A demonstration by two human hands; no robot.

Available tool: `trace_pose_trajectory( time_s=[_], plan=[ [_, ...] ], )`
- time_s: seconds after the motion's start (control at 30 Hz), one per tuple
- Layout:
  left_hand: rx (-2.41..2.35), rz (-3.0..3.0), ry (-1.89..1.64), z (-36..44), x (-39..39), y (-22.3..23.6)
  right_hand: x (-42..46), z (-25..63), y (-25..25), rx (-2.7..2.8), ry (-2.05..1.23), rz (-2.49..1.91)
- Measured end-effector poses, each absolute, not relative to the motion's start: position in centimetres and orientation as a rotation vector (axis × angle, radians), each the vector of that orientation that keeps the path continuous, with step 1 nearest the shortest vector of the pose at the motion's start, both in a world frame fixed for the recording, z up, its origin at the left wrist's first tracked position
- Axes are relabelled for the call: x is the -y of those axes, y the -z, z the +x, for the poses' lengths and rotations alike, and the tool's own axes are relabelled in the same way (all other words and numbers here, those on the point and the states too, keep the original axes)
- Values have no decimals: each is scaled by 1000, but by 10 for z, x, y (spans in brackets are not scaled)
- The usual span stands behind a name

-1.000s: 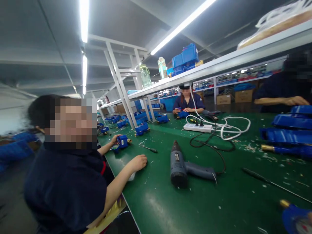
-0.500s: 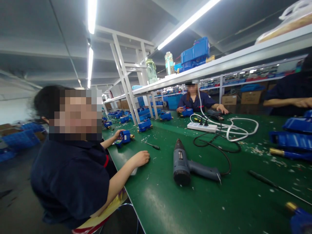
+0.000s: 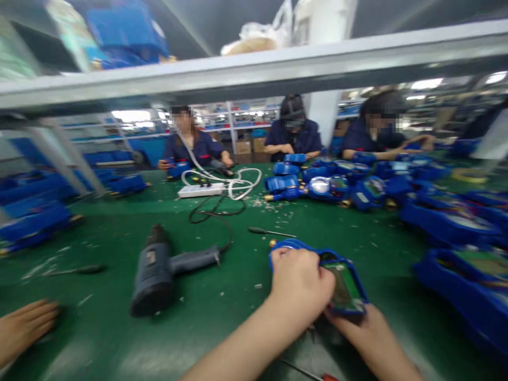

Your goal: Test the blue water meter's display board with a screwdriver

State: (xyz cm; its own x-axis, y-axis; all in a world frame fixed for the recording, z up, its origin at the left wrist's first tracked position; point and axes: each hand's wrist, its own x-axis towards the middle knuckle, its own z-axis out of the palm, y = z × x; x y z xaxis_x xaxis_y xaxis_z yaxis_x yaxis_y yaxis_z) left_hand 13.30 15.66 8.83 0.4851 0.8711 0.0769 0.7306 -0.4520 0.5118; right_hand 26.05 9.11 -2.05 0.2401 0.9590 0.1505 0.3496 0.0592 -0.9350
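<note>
A blue water meter (image 3: 359, 283) with an open housing lies in front of me, with a green circuit board in its near right end and a brass fitting at its far left. My left hand (image 3: 298, 280) is closed over its middle; the curled fingers hide that part. My right hand (image 3: 367, 336) grips the near right end from below, thumb along the edge. Beyond the meter lies a screwdriver (image 3: 270, 232) with a dark handle. A red-handled tool (image 3: 327, 377) shows partly beneath my hands.
A grey heat gun (image 3: 154, 275) lies to the left, its cord near a white power strip (image 3: 201, 190). At lower left rests a co-worker's hand (image 3: 29, 325) near another screwdriver (image 3: 89, 269). Several blue meters (image 3: 452, 217) crowd the right. A shelf (image 3: 254, 71) crosses overhead. Co-workers sit opposite.
My view has swung right and down from the co-worker on the left. Both my hands and the meter they hold have come into view; the heat gun now appears farther left.
</note>
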Motion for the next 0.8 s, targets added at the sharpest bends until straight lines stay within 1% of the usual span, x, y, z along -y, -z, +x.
trace_pose_trajectory(
  time_s=[0.13,0.33,0.53,0.8],
  plan=[
    [-1248,2313,-387,124,-174,-89,-93,256,22,1144,-806,-1462],
    [-1200,2229,-245,119,-177,-96,-89,251,5,1080,-899,-1366],
    [-1147,2023,-330,117,-173,-100,-86,254,-2,1115,-929,-1303],
    [-1081,1929,-360,115,-171,-99,-88,256,-6,1099,-974,-1338]
  ],
)
